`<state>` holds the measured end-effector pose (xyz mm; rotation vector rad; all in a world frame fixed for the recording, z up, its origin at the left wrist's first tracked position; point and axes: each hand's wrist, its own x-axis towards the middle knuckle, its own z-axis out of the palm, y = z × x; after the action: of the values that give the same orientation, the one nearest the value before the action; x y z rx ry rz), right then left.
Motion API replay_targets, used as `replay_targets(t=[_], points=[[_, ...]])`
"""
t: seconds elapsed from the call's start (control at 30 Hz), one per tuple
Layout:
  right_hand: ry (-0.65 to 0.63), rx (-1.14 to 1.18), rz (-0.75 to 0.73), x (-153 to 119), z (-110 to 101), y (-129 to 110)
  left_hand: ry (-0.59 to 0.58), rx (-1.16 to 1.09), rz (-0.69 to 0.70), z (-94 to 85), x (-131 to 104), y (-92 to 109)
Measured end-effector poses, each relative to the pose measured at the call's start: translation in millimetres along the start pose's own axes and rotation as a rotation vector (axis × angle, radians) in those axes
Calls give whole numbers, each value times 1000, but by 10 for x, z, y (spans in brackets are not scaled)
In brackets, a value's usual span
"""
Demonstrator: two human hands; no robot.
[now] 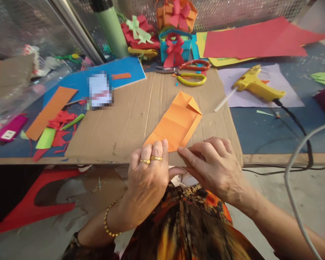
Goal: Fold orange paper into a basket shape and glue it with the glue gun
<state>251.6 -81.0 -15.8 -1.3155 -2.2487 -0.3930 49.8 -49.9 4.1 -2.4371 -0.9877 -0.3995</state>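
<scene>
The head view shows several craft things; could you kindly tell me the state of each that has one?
Orange sheet: creased, partly folded.
Left hand: fingers on the sheet.
Right hand: fingertip at the sheet's near edge.
Glue gun: lying down, white stick protruding.
Scissors: laid down, blade opening unclear.
Bottle: black top on.

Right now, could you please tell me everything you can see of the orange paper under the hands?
The orange paper looks matte and fairly stiff, with creases across its face, a narrow folded strip along its right side and a folded far end. It lies slantwise on the cardboard, far end toward the right. The left hand covers part of its near end; the right hand is at its near right corner.
</scene>
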Motion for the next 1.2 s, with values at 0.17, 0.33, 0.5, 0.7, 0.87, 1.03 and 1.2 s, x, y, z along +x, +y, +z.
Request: replay_targets(t=[0.17, 0.33, 0.5, 0.7, 0.87, 1.03, 1.2], points=[[15, 5, -50, 56, -50, -70, 36, 58, 28, 71, -43, -6], [-62, -6, -54, 143, -21, -131, 51, 95, 32, 82, -56, -9], [-90, 5, -27, 176, 55, -127, 41, 89, 31, 70, -60, -14], [-76, -33, -25, 165, 68, -153, 42, 11, 5, 131, -72, -62], [-38, -78, -50, 150, 77, -159, 46, 7, -53, 138, -149, -23], [-8, -72, -59, 148, 90, -156, 127, -75, -123, 105, -254, 57], [-17, -54, -38, 135, 104, -155, 164, -95, -130, 71, -264, 97]])
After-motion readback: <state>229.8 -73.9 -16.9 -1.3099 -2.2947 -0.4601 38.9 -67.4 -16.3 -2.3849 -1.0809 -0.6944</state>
